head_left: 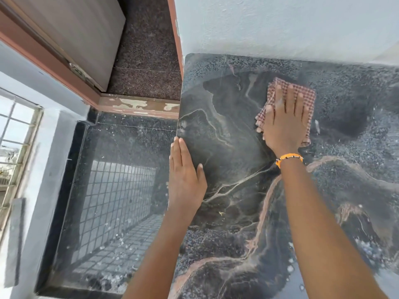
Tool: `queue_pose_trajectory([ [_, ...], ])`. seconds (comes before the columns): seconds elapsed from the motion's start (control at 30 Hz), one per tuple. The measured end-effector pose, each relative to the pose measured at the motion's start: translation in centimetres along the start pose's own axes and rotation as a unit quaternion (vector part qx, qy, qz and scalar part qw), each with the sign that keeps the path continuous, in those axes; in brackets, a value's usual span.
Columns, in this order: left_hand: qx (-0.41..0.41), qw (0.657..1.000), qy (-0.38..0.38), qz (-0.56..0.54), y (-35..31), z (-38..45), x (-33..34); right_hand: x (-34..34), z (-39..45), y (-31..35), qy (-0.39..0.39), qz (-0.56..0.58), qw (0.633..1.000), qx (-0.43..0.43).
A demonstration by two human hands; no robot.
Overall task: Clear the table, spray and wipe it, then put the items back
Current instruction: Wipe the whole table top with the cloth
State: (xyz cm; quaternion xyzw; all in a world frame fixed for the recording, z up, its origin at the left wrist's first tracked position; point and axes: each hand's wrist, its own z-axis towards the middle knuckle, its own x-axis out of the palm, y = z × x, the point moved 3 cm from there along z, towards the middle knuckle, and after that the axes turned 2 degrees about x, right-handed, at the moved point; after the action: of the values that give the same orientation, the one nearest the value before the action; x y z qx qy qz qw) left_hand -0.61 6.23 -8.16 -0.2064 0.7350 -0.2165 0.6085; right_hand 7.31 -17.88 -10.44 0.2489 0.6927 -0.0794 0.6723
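**Cloth at work on a wet marble top, with an open edge on one side**

A checked cloth lies flat on the dark veined table, toward its far side and near the pale wall. The right hand, an orange bracelet at its wrist, presses down on the cloth with fingers spread and straight. The left hand rests flat and wide on the table's left edge, fingers straight, thumb on the surface, holding nothing. Droplets show on the slab at lower right, suggesting the wiping step is under way; no other items are in view on the top.

The risks lie in the surface and the edge. A wet polished slab may let the cloth skid under a hard push, and the bracing hand sits right at the rim, where a slip could carry it off toward the glossy floor below. Wiping only the far patch would likely leave the near droplets to dry as streaks. A doorway and a barred window stand to the left.
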Motion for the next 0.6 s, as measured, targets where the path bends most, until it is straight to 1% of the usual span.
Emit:
queue_pose_trajectory([
  [0.03, 0.002, 1.0, -0.001, 0.004, 0.0, 0.0, 0.1, 0.1, -1.6, 0.0, -0.009, 0.002, 1.0, 0.024],
  [0.07, 0.002, 1.0, -0.003, 0.005, 0.0, 0.0, 0.1, 0.3, -3.2, 0.6, -0.015, 0.004, 0.999, 0.03],
  [0.1, -0.001, 1.0, -0.004, 0.004, 0.0, 0.0, 0.2, 0.5, -4.7, 1.9, -0.014, 0.005, 1.0, 0.012],
  [0.2, -0.008, 1.0, -0.008, -0.005, -0.2, 0.2, 0.3, 1.7, -7.1, 7.6, 0.025, -0.001, 0.992, -0.125],
  [0.27, -0.014, 1.0, -0.009, -0.019, -0.3, 0.3, 0.2, 2.5, -6.4, 11.7, 0.051, 0.004, 0.976, -0.211],
  [0.3, -0.013, 1.0, -0.008, -0.021, -0.3, 0.4, 0.2, 2.8, -5.4, 13.6, 0.056, 0.004, 0.97, -0.236],
  [0.37, -0.012, 1.0, -0.008, -0.015, -0.3, 0.5, 0.2, 3.2, -2.3, 16.7, 0.055, 0.003, 0.966, -0.251],
  [0.43, -0.011, 1.0, -0.012, -0.006, -0.4, 0.5, 0.0, 3.1, 1.1, 18.7, 0.055, 0.004, 0.97, -0.239],
  [0.5, 0.0, 1.0, -0.017, 0.006, -1.0, 0.6, 0.1, 2.9, 3.7, 19.1, 0.054, 0.011, 0.973, -0.224],
  [0.6, 0.019, 0.999, -0.014, 0.025, -2.0, 0.9, 0.4, 2.5, 4.5, 17.8, 0.045, 0.008, 0.972, -0.231],
])
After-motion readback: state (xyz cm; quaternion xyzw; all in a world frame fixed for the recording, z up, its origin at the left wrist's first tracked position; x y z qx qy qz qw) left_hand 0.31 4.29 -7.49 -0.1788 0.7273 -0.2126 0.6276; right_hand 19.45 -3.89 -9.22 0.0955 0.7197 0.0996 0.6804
